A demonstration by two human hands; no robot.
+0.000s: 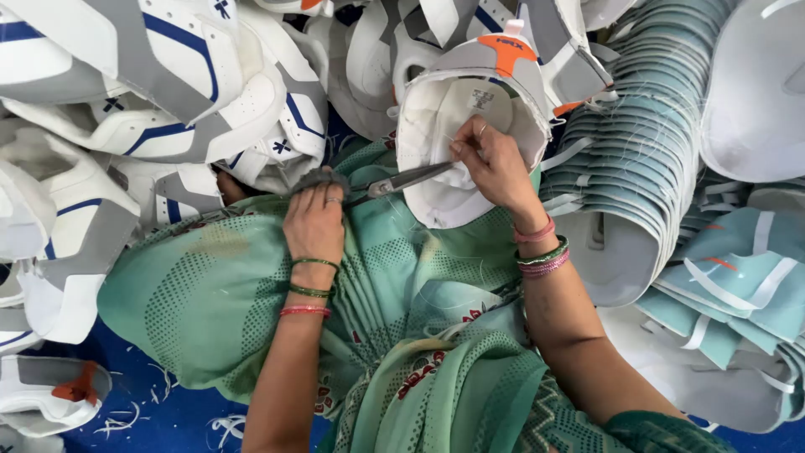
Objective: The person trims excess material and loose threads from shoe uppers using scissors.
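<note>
My left hand (314, 220) grips the handles of a pair of metal scissors (401, 180), whose blades point right toward a white shoe upper (436, 126) with grey panels and an orange tab. My right hand (493, 164) rests on the inner lining of that upper, fingers pinched at a thread near the blade tips. The upper lies on my lap, which is covered in green patterned cloth (402, 285). Both wrists wear bangles.
A heap of white shoe uppers with blue and grey trim (168, 92) fills the left and top. Stacks of pale teal-grey uppers (646, 143) stand at the right. Thread scraps lie on the blue floor (168, 411) at the lower left.
</note>
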